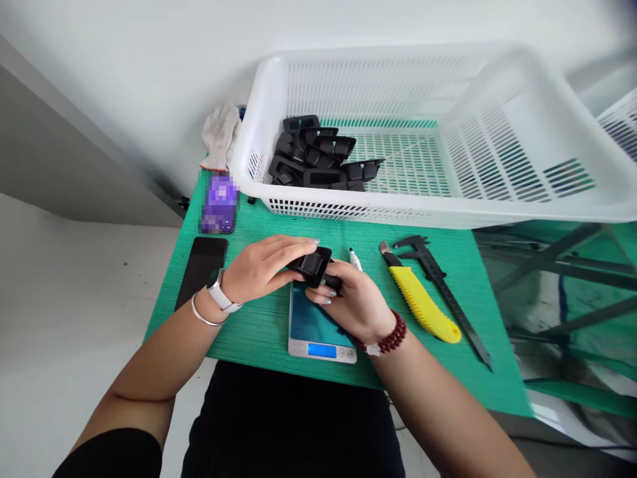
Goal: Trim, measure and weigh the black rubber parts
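Note:
Between my two hands is a black plastic part with a raised rim and a recessed middle. My left hand grips its left side, fingers along the top and thumb underneath. On the other side my right hand closes around the lower right of the part, with its fingertips curled beneath. A small digital scale with a lit blue display lies directly below the hands. Several similar black parts are heaped in the left end of a white plastic basket.
Right of the scale lie a yellow utility knife and a dark caliper. A white marker is behind my right hand. Two phones, one dark and one with a purple screen, and a glove sit at left on the green table.

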A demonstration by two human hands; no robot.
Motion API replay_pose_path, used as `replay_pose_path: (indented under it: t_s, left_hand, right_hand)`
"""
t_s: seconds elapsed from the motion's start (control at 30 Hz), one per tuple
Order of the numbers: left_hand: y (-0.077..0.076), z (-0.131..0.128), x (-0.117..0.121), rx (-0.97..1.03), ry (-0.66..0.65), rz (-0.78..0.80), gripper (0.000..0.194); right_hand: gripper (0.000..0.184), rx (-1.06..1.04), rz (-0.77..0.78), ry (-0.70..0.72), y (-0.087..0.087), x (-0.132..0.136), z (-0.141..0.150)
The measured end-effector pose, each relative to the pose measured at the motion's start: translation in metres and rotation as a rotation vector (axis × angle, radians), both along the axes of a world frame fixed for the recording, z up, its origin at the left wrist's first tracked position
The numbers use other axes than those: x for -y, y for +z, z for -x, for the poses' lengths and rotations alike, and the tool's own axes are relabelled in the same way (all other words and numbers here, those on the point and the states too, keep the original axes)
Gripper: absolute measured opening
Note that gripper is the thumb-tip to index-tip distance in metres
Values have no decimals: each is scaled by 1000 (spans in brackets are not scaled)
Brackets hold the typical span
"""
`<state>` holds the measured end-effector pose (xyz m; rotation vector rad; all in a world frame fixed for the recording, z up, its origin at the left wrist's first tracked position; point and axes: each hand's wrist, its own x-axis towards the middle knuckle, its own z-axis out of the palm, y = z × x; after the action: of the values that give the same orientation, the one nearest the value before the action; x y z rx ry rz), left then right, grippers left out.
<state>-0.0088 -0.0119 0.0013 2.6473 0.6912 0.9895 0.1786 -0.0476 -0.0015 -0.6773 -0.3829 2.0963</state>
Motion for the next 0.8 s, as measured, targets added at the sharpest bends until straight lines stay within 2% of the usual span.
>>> replay_pose_path:
  t_s: [0.1, 0.2, 0.27, 0.33, 0.4, 0.47, 0.53, 0.6, 0.7, 0.8]
  left_hand:
    - [0, 1, -2, 5, -22, -34, 45]
    - [-5, 2, -3, 25, 19, -19, 43]
    - [-9, 2, -3, 77, 66, 80, 42]
    - [-13, 1, -3, 208, 107, 250, 40]
    - [-16, -1, -2, 387, 116, 491, 38]
    - [-18, -4, 0, 523, 105, 797, 37]
    - [-18, -9, 3, 599, 104, 1082, 37]
    - [-16, -12, 6, 634, 106, 1280, 40]
    - [-13, -15, 10, 635, 68, 1407, 44]
    - [-14, -16, 11, 622, 15, 1412, 42]
  right_hand:
    - [14, 22, 41, 25, -1, -2, -3]
    - [15, 58, 77, 37, 1, -6, -5]
    - [16, 82, 80, -22, 3, -9, -7]
    - [12, 148, 22, -162, 3, -10, -8]
    - [8, 295, -133, -342, 1, -11, -8]
    - [20, 530, -377, -474, -1, -9, -7]
    - [28, 814, -654, -531, -3, -6, -6]
    - [34, 1072, -903, -557, -4, -2, -5]
    - [41, 1268, -1141, -566, -7, 1, -2]
    - [44, 1357, -1280, -528, -8, 1, -1]
